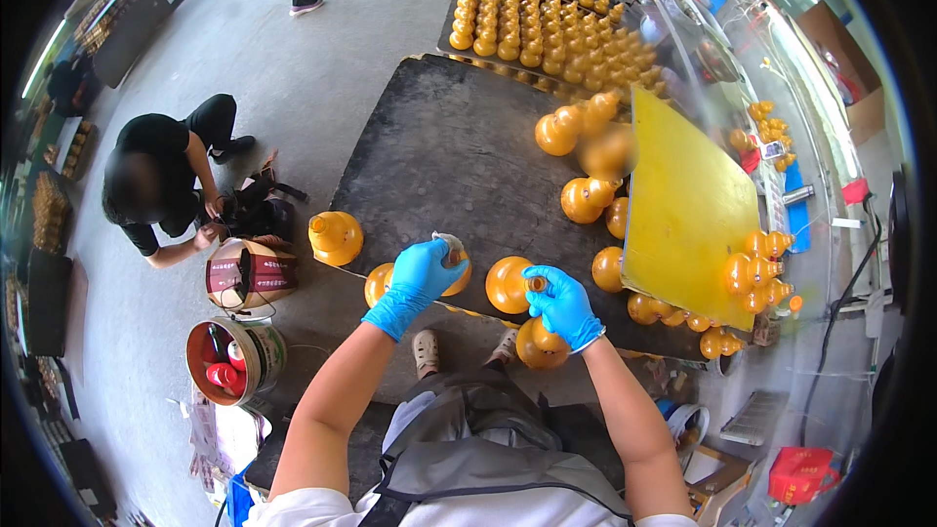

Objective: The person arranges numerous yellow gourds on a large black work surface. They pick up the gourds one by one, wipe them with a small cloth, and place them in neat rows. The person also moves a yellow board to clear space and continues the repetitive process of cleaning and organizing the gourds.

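Note:
My left hand [422, 276], in a blue glove, is closed on a small grey-white cloth [448, 239]. It is at the neck of an orange gourd-shaped bottle [456, 283], whose body shows partly beside the fingers. Another gourd bottle [379, 285] peeks out left of that hand. With thumb and fingers, my gloved right hand [564, 307] grips the neck of a glossy orange gourd bottle [506, 285], its mouth facing me. Below the right hand a further gourd bottle [540, 344] is partly covered. One more gourd bottle [335, 238] stands at the board's left corner.
The dark board [429, 151] carries more gourds [583, 200] on its right, beside a yellow panel [688, 215]. Rows of gourds [547, 29] fill a rack beyond. At left, a person [166, 171] crouches near a bucket [234, 356] with red-topped items and a patterned container [250, 273].

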`<state>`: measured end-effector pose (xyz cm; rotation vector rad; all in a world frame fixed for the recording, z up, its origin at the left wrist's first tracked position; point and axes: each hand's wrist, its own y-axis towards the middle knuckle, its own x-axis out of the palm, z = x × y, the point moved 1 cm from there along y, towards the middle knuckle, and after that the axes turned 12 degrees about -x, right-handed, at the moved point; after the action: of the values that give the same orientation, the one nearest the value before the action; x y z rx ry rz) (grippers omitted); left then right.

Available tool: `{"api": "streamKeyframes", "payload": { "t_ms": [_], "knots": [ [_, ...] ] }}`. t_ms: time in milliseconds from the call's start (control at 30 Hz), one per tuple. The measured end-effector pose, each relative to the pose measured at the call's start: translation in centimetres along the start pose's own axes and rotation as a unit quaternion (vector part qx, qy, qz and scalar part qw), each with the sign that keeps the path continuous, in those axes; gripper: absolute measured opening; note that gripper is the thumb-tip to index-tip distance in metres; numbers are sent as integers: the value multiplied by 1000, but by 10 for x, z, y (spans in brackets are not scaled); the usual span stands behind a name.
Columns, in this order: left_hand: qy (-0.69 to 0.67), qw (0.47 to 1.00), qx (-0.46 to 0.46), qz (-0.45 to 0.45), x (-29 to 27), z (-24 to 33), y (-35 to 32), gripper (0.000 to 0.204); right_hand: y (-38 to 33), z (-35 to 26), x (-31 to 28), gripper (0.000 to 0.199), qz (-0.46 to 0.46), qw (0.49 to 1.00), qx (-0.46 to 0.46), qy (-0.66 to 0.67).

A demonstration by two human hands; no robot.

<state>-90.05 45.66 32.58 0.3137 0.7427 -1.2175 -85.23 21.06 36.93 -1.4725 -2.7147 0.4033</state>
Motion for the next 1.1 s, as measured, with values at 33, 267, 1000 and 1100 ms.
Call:
{"api": "streamKeyframes", "payload": {
  "t_ms": [33,267,1000,1100],
  "knots": [
    [-36,999,4,3,1,-3,-1,34,6,2,3,29,-5,1000,-9,-8],
    [-28,999,-18,8,-7,-7,-13,41,24,12,9,29,-37,998,-11,-46],
    [-262,945,-12,194,-30,-48,32,16,10,42,6,45,-29,997,-4,-72],
    [-277,943,13,185,-31,-52,30,16,8,50,3,53,-16,997,-15,-69]
  ]
}}
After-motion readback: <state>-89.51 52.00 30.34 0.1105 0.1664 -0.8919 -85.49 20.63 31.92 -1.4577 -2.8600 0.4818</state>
